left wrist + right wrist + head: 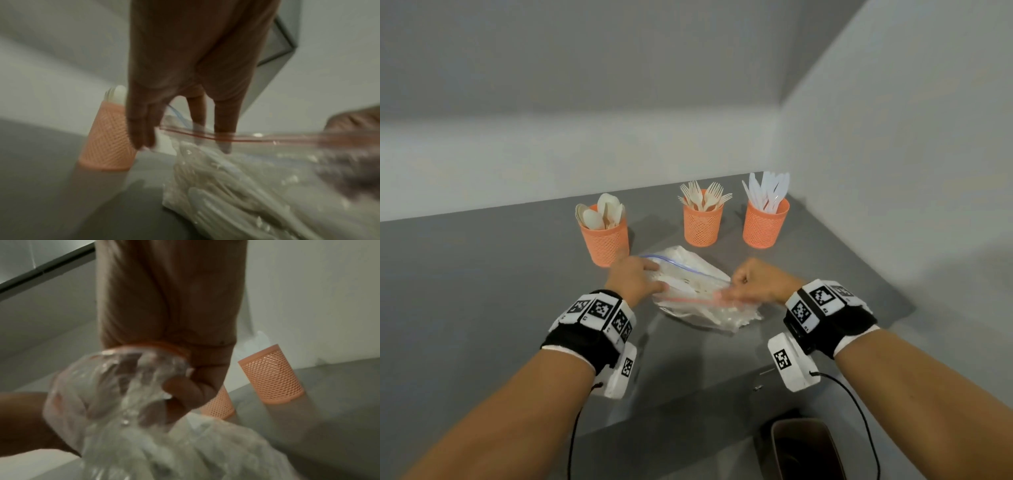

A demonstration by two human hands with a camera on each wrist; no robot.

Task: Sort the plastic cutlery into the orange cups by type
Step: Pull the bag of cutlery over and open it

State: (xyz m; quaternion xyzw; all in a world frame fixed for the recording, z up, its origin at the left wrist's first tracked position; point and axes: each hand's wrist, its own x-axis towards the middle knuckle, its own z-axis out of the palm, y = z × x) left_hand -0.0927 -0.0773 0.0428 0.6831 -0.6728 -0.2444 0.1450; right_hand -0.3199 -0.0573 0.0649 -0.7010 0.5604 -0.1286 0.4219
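Note:
A clear zip bag (688, 265) full of white plastic cutlery lies on the grey table (482, 274) in front of three orange mesh cups. The left cup (604, 240) holds spoons, the middle cup (702, 224) forks, the right cup (765, 224) knives. My left hand (650, 275) reaches into the bag's mouth. In the left wrist view its straight fingers (225, 123) pass behind the red zip strip (205, 135), next to the spoon cup (107, 138). My right hand (750, 279) pinches the bag's rim. Its curled fingers (185, 391) grip the crumpled plastic (185, 451).
Pale walls close the table at the back and on the right, right behind the cups. The knife cup (271, 374) stands beyond my right hand. A brown bin (804, 448) sits on the floor below the table's front edge.

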